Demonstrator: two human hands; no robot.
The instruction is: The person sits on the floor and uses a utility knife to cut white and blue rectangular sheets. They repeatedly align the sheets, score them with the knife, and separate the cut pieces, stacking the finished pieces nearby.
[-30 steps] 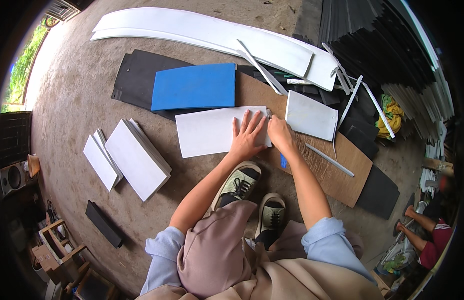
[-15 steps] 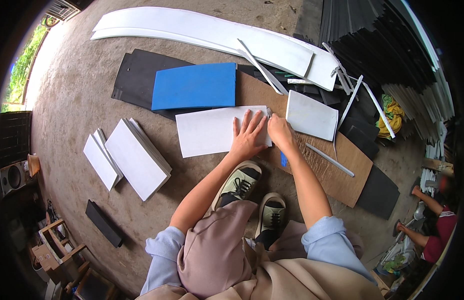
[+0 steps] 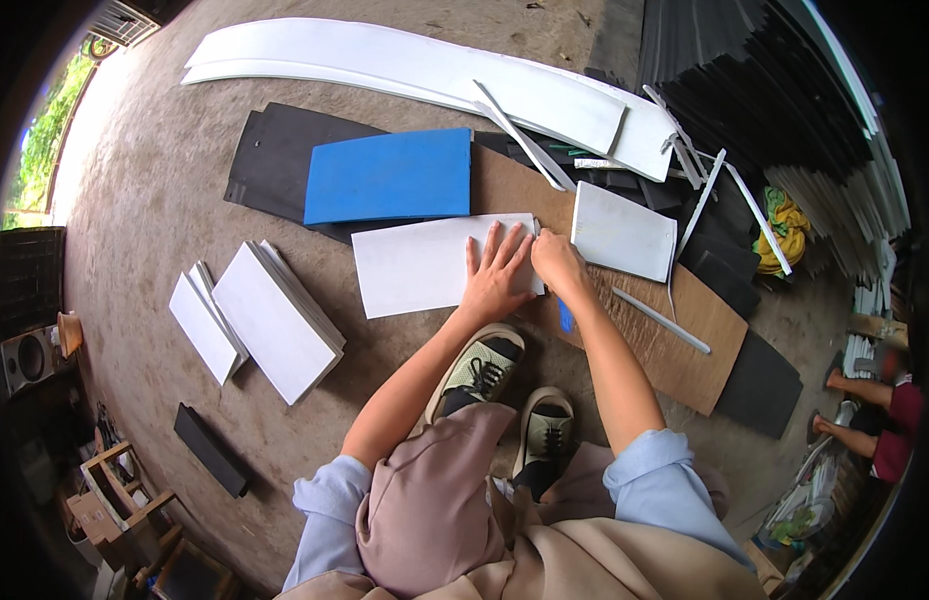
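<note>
Beneath my left hand (image 3: 500,275) lies a white foam-like panel (image 3: 410,270); the palm is flat on it near its right end, fingers spread. My right hand (image 3: 559,262) is closed in a fist at that right edge, beside the left fingertips. Whatever the fist grips is hidden by the fingers. The panel's right end rests over a brown wooden board (image 3: 685,372). Just right of the fist is a smaller white panel (image 3: 625,232), and a thin pale strip (image 3: 661,320) lies on the board closer to me. A blue panel (image 3: 390,178) sits beyond my left hand.
Stacked white panels (image 3: 275,320) lie on the floor at left, near a black bar (image 3: 211,450). Long white sheets (image 3: 385,65) stretch across the back. Offcut strips (image 3: 705,205) and a yellow-green cloth (image 3: 783,228) are at right. Another person (image 3: 893,430) is at the far right.
My left hand stays flat on the panel, and my right fist has barely shifted along the edge. At the far right, the other person's limbs have moved.
</note>
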